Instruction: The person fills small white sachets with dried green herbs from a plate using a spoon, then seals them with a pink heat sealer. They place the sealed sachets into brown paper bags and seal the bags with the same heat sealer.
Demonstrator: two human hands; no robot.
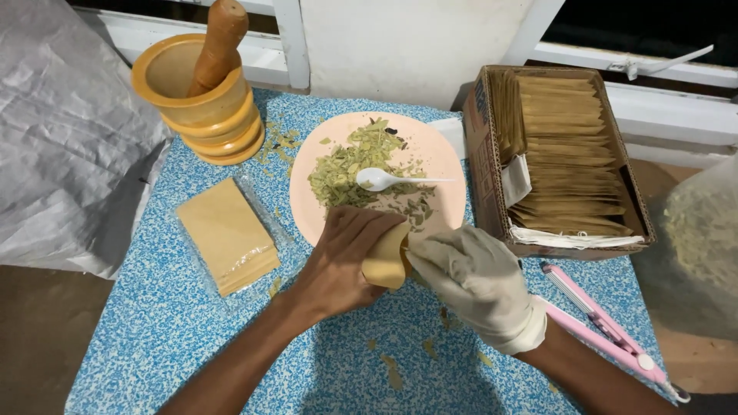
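My bare left hand (344, 257) holds a small tan paper pouch (387, 260) just in front of a pale pink plate (442, 157). My right hand (478, 278), in a whitish glove, pinches the pouch's right edge. The plate carries a heap of crushed green dried leaves (355, 165) and a white plastic spoon (382, 180) lying on it. A stack of flat tan pouches (226, 233) in clear wrap lies to the left of my left hand.
A wooden mortar (201, 100) with pestle (219, 42) stands at the back left. A cardboard box (480, 154) packed with tan pouches sits at the right. A pink handheld sealer (603, 327) lies near the right edge. Plastic bags flank the blue speckled table (154, 330).
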